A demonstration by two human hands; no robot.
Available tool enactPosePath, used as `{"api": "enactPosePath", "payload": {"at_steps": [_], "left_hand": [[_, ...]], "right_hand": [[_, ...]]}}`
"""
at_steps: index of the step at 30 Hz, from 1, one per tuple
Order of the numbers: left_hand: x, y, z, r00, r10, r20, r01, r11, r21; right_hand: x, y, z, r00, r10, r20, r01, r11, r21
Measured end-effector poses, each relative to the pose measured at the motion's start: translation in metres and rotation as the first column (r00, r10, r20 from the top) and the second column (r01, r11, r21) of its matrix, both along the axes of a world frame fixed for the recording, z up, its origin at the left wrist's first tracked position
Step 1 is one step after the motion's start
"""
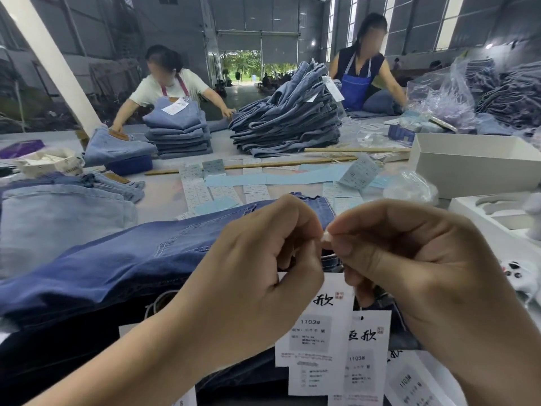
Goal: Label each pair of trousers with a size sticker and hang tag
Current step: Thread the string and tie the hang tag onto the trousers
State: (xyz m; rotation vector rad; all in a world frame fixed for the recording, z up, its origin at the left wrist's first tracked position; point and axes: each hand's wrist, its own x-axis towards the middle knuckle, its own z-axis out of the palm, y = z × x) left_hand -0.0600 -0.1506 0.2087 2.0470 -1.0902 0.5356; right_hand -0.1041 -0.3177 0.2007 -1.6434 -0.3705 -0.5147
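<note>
A pair of dark blue trousers [123, 259] lies across the table in front of me. My left hand [257, 276] and my right hand [409, 273] meet above its waistband, fingers curled. Between them they pinch a small pale fastener [326, 238] of a hang tag. A white hang tag [319, 326] printed "1103#" and "M" dangles under the hands. More such tags [367, 356] lie overlapped below it. Strips of size stickers [202, 191] on blue backing lie just beyond the trousers.
Light blue jeans [58, 218] lie folded at left. Stacks of folded jeans [287, 121] stand across the table, where two people work. A white box [468, 162] and a white tray [491, 218] sit at right, clear bags [442, 98] behind.
</note>
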Motion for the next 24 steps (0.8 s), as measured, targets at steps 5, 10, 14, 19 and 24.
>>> {"api": "enactPosePath", "payload": {"at_steps": [5,10,14,19,24], "left_hand": [[0.0009,0.0014,0.0044,0.996,-0.047,-0.072,0.045,0.999,-0.02],[0.0014,0.0023,0.0069,0.99,-0.107,-0.093,0.109,0.994,0.012],[0.0019,0.0043,0.0077,0.983,-0.146,-0.115,0.151,0.988,0.032],[0.0028,0.0044,0.0072,0.979,-0.157,-0.131,0.162,0.987,0.024],[0.0032,0.0047,0.0066,0.973,-0.163,-0.161,0.166,0.986,0.01]], "right_hand": [[-0.0006,0.0023,-0.0005,0.998,0.058,0.03,-0.06,0.996,0.065],[-0.0003,0.003,-0.0009,0.991,0.11,0.071,-0.117,0.989,0.094],[0.0003,0.003,-0.0016,0.984,0.16,0.081,-0.167,0.981,0.097],[0.0014,-0.0014,-0.0038,0.982,0.178,0.07,-0.183,0.979,0.087],[0.0008,-0.0038,-0.0054,0.977,0.197,0.079,-0.203,0.975,0.085]]}}
